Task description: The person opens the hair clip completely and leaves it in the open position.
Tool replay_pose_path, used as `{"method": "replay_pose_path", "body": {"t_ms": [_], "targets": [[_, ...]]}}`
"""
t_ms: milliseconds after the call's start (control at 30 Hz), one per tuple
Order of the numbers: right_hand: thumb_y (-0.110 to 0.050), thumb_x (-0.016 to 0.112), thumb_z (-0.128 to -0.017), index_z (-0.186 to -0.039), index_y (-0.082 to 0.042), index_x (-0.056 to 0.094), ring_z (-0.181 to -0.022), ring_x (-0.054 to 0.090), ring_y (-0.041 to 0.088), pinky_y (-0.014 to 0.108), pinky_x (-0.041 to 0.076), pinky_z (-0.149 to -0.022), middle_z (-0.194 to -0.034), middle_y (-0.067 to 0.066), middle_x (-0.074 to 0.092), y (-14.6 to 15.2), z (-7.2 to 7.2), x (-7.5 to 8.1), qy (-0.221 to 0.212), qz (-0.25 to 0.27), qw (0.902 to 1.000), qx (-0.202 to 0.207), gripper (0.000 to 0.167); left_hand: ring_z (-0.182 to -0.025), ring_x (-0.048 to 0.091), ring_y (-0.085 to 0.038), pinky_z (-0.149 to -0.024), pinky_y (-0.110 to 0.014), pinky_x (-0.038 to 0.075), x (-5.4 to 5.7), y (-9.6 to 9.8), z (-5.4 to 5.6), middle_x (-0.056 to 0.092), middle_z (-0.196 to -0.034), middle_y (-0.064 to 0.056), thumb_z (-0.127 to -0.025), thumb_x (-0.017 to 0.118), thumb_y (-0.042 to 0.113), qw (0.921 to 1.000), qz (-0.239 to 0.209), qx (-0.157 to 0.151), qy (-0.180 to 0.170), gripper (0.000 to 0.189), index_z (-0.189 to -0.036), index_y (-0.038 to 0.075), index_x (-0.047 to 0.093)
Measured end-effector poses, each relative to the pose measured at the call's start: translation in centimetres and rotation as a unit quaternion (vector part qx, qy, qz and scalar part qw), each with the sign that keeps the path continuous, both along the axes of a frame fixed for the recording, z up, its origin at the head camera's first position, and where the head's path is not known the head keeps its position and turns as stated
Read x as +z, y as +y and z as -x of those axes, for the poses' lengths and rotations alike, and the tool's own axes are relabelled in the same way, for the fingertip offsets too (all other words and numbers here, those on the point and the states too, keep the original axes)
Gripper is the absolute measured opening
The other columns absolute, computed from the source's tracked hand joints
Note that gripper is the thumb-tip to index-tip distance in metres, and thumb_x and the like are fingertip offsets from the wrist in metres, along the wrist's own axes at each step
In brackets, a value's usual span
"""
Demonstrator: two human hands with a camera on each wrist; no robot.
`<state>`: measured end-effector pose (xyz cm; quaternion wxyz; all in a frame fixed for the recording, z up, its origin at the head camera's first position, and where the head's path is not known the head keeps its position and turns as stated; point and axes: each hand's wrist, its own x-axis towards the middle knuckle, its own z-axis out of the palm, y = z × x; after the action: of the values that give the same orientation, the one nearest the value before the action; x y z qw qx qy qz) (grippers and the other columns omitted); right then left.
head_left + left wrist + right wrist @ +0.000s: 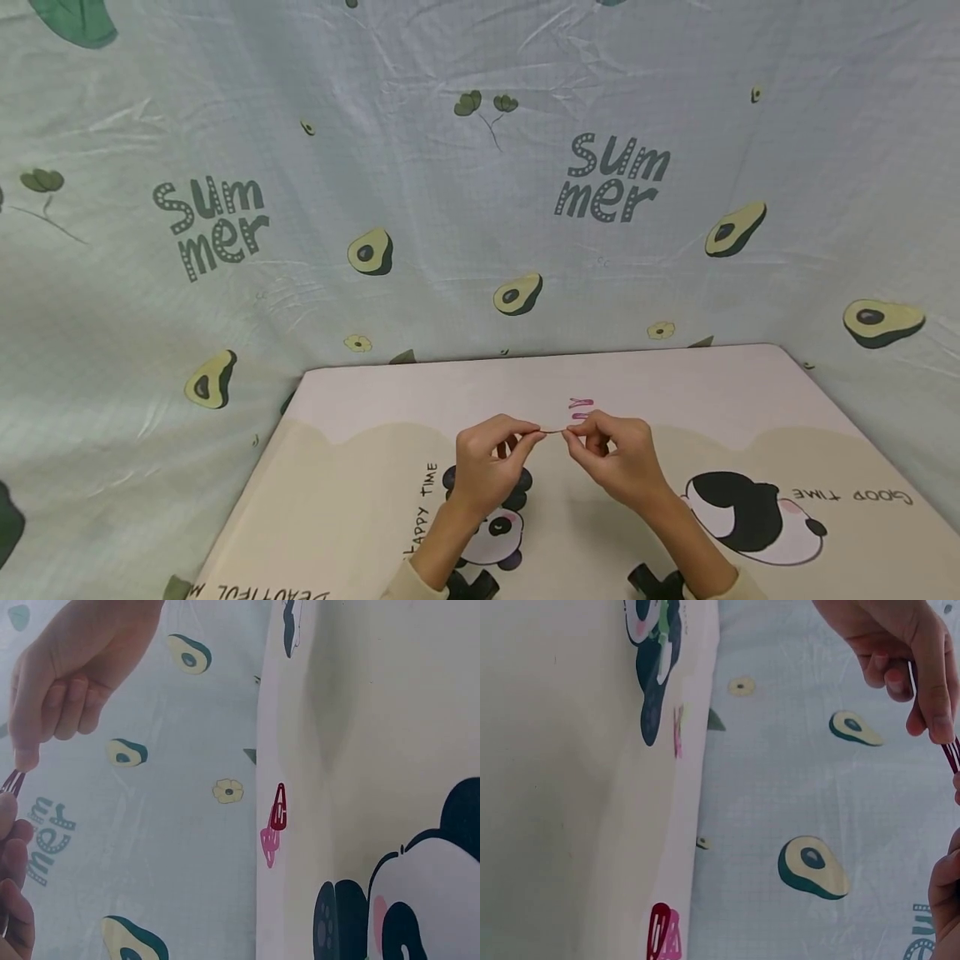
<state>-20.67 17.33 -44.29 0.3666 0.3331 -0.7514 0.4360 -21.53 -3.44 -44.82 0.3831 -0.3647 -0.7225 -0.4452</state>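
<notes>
My left hand (491,467) and right hand (618,458) are raised close together over the table, fingertips facing each other. Between them stretches a slim dark red snap hair clip (13,782), one end pinched by each hand between thumb and index finger. From the head view the clip looks like a thin line, seen edge-on. The fingertips cover both of its ends. Beyond the hands, a red hair clip (279,808) lies on the table beside a pink hair clip (268,844), partly overlapping in the left wrist view.
The pale table cover (337,483) carries printed pandas and lettering. A small pink and greenish item (678,733) lies near its far edge in the right wrist view. Behind the table hangs a light curtain (450,183) printed with avocados.
</notes>
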Motion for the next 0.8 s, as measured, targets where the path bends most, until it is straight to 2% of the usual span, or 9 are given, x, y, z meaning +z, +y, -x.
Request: {"method": "replay_pose_path", "body": {"t_ms": [133,433,567,800], "targets": [[0.017,0.084,-0.063,-0.077,-0.009,0.068,-0.050,0.040,-0.002,0.010,0.036,-0.047,-0.053,-0.006,0.049,0.00,0.15,-0.18,0.022,0.003,0.9997,0.006,0.034,-0.054,0.056,-0.005,-0.052,-0.010,0.045,-0.15,-0.02,-0.01,0.076,-0.077,0.000,-0.086,0.081,0.005,1.0000,0.002,0.001,0.003,0.005,-0.091,0.008,0.080],[0.020,0.084,-0.057,-0.074,-0.007,0.066,-0.051,0.039,-0.001,0.010,0.034,-0.047,-0.053,-0.005,0.047,-0.11,0.36,-0.16,0.036,0.001,0.9993,0.003,0.037,-0.051,0.055,-0.005,-0.051,-0.011,0.045,-0.08,-0.06,0.15,0.077,-0.077,-0.001,-0.084,0.082,0.002,0.9999,0.000,-0.004,0.011,0.011,-0.092,0.009,0.080],[0.017,0.085,-0.060,-0.076,-0.009,0.068,-0.051,0.039,-0.002,0.010,0.035,-0.048,-0.053,-0.006,0.048,-0.10,0.45,-0.21,0.036,-0.003,0.9993,-0.003,0.035,-0.051,0.055,-0.005,-0.052,-0.010,0.045,0.06,-0.05,0.11,0.077,-0.076,-0.002,-0.083,0.082,0.000,0.9999,-0.004,-0.001,0.011,0.013,-0.092,0.009,0.080],[0.019,0.084,-0.058,-0.075,-0.008,0.067,-0.050,0.039,0.000,0.010,0.034,-0.047,-0.053,-0.006,0.047,-0.18,0.28,-0.39,0.031,0.002,0.9995,-0.003,0.036,-0.050,0.053,-0.004,-0.050,-0.011,0.045,-0.08,0.05,-0.04,0.076,-0.076,-0.001,-0.084,0.082,0.002,0.9999,-0.009,0.000,0.008,0.010,-0.092,0.009,0.079]]}}
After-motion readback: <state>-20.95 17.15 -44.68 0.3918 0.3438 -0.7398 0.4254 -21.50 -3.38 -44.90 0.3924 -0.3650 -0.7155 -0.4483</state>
